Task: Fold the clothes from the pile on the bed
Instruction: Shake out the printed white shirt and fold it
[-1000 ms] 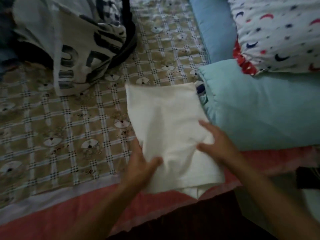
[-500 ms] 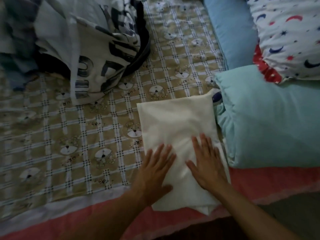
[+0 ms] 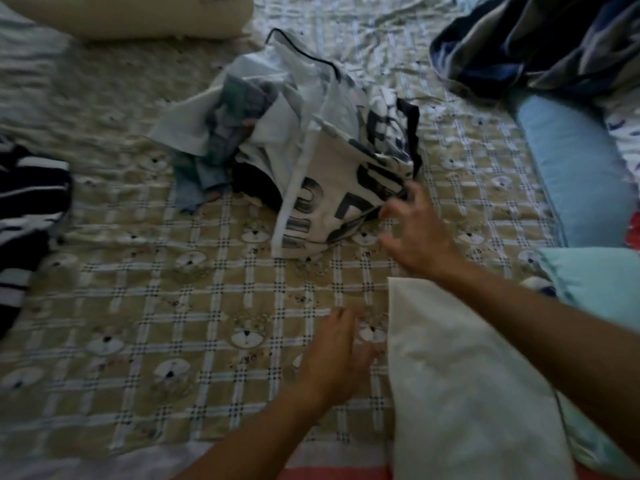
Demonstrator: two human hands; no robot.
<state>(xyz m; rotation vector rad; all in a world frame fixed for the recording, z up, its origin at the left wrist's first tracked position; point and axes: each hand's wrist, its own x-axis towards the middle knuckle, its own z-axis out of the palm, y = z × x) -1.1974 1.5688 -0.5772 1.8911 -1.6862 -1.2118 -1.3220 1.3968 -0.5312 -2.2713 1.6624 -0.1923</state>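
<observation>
The pile of clothes lies in the middle of the bed; a white shirt with big black letters is its nearest piece. My right hand is stretched out to that shirt's lower right edge, fingers spread, fingertips at the dark hem and thumb apart from them. My left hand rests flat on the checked bedsheet, holding nothing. A folded cream cloth lies at the near right, under my right forearm.
A dark striped garment lies at the left edge. A blue bolster and a teal pillow border the right side. A dark blue blanket is heaped at the back right, a cream pillow at the back left.
Both hands have left the folded cream cloth. My right hand has moved forward to the lettered shirt, my left onto the sheet. The view has lifted toward the pile.
</observation>
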